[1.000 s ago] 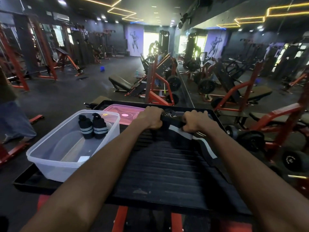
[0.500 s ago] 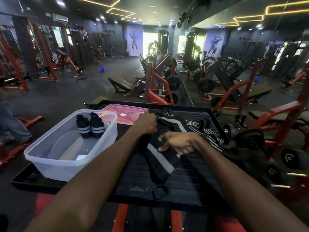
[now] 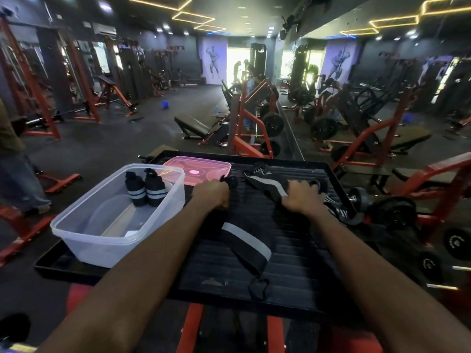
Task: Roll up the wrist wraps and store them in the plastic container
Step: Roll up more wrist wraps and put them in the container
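Note:
A black wrist wrap with a grey stripe (image 3: pixel 246 242) lies stretched out on the black ribbed tray (image 3: pixel 300 266), its thumb loop (image 3: pixel 258 289) nearest me. My left hand (image 3: pixel 211 196) grips its far end. To the right, my right hand (image 3: pixel 302 197) has its fingers curled over a second striped wrap (image 3: pixel 269 183) in a loose pile at the tray's far right. At the tray's left stands the clear plastic container (image 3: pixel 84 240), with two rolled wraps (image 3: pixel 146 189) upright in its far corner.
A pink lid (image 3: pixel 197 170) lies flat behind the container. More striped strap ends (image 3: pixel 339 212) trail over the tray's right rim. Red gym machines and weight plates (image 3: pixel 393 212) surround the tray. A person's legs (image 3: pixel 17 179) stand at far left.
The wrap held bunched at the tray's far edge has been pulled out flat toward me. My right hand left it and moved right onto the pile; my left hand stayed on its far end.

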A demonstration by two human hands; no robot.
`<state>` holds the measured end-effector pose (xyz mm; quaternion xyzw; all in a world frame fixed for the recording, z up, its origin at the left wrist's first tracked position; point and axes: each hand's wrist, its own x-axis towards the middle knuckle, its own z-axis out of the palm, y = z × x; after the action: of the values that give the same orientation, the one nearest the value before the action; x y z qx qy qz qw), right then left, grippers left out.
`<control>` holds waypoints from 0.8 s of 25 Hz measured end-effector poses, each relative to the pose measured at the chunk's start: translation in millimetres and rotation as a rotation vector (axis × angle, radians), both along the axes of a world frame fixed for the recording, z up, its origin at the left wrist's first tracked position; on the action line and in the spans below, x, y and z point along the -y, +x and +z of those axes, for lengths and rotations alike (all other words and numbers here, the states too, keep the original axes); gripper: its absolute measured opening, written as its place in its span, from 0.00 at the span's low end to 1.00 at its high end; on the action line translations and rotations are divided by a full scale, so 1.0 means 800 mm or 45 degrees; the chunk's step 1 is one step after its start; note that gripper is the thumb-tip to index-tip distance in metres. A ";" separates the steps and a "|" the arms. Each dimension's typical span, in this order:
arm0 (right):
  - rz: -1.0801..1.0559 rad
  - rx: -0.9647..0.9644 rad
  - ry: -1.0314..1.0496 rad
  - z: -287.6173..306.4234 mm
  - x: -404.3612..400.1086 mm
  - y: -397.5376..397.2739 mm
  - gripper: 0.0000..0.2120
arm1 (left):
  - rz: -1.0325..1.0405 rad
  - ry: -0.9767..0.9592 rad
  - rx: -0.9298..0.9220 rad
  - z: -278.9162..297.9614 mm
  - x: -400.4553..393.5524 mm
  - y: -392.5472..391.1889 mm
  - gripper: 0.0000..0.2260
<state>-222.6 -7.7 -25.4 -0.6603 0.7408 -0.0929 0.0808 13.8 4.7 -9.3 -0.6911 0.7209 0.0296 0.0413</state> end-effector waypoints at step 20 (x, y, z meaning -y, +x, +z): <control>0.278 1.181 0.612 0.016 -0.010 0.038 0.25 | -0.026 -0.159 -0.418 0.002 -0.005 -0.033 0.15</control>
<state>-192.5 0.1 -12.7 -0.5861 0.5547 -0.1938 0.5579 -12.8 8.7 -7.8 -0.6710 0.7253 0.0968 -0.1196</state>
